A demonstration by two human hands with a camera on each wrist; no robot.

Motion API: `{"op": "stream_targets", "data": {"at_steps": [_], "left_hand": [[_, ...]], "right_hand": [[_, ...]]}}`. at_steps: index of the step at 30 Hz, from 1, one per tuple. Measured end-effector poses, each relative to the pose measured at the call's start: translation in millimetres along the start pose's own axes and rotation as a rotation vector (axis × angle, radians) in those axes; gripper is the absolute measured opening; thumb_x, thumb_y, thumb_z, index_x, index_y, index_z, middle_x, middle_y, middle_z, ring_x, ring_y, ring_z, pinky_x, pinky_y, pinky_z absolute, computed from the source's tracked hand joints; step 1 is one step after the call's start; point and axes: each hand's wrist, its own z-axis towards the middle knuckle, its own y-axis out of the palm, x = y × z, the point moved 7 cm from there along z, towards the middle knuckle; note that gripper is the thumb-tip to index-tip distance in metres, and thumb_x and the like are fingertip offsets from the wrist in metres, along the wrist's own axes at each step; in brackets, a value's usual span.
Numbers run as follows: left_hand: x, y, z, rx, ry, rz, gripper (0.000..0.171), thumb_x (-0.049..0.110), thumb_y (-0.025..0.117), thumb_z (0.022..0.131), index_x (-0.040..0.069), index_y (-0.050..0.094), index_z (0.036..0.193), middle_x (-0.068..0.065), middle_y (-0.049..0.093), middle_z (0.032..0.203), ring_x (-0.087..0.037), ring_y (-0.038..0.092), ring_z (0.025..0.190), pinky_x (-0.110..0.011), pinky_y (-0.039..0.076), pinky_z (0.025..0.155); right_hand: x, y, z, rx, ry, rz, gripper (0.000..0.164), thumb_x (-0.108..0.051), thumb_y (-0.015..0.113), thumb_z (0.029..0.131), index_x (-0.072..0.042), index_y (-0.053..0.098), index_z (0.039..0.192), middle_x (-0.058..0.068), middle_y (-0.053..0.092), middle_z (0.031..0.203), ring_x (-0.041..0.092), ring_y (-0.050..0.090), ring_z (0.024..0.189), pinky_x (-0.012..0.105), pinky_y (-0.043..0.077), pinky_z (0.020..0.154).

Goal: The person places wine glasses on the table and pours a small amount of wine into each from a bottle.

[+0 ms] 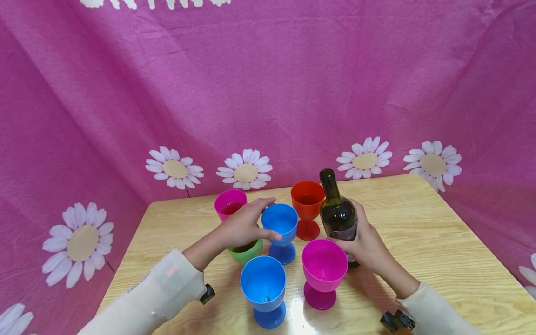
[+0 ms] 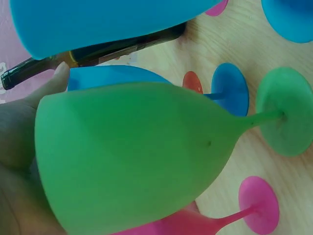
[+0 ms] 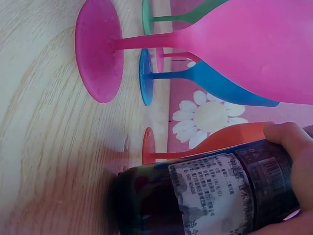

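My left hand point(image 1: 244, 224) holds the bowl of the farther blue goblet point(image 1: 282, 228), thumb on the near side and fingers at the far rim. My right hand point(image 1: 364, 237) grips a dark green wine bottle point(image 1: 338, 216) round its body. The bottle is nearly upright, its base at or close to the table; its label point(image 3: 210, 191) faces the right wrist camera. A green goblet point(image 2: 137, 152) stands partly hidden under my left forearm, dark liquid inside. Just left of the bottle is a red goblet point(image 1: 307, 200) with dark liquid.
A pink goblet point(image 1: 324, 265) stands in front of the bottle, with a nearer blue goblet point(image 1: 263, 281) to its left. Another pink goblet point(image 1: 230, 202), holding red liquid, is at the back left. Behind the wooden table point(image 1: 418, 223) hangs a flowered pink cloth point(image 1: 268, 93).
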Motion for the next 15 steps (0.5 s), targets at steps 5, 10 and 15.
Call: {"op": "stream_targets", "data": {"at_steps": [5, 10, 15], "left_hand": [[-3.2, 2.5, -1.6, 0.035, 0.004, 0.008, 0.091, 0.041, 0.085, 0.084, 0.015, 0.040, 0.159, -0.008, 0.046, 0.158, -0.033, 0.046, 0.142, -0.052, 0.057, 0.095], [-5.5, 3.4, -3.3, 0.068, 0.004, 0.016, 0.088, 0.043, 0.085, 0.084, 0.018, 0.044, 0.157, -0.006, 0.048, 0.156, -0.032, 0.049, 0.139, -0.050, 0.059, 0.092], [-6.8, 4.2, -4.0, 0.095, 0.010, 0.019, 0.087, 0.045, 0.085, 0.083, 0.019, 0.045, 0.156, -0.005, 0.051, 0.153, -0.031, 0.053, 0.135, -0.048, 0.060, 0.089]], "right_hand": [[1.4, 0.5, 2.1, 0.001, -0.009, 0.006, 0.105, -0.020, 0.091, 0.080, -0.021, 0.022, 0.159, 0.023, 0.058, 0.141, 0.045, 0.059, 0.123, 0.069, 0.046, 0.099], [1.0, 0.7, 3.0, -0.005, -0.019, 0.028, 0.104, -0.020, 0.090, 0.080, -0.023, 0.023, 0.159, 0.022, 0.057, 0.142, 0.044, 0.058, 0.124, 0.070, 0.046, 0.100], [-1.9, 0.1, 2.9, -0.019, -0.042, 0.033, 0.103, -0.018, 0.090, 0.080, -0.022, 0.023, 0.159, 0.022, 0.056, 0.142, 0.043, 0.058, 0.123, 0.069, 0.046, 0.100]]}}
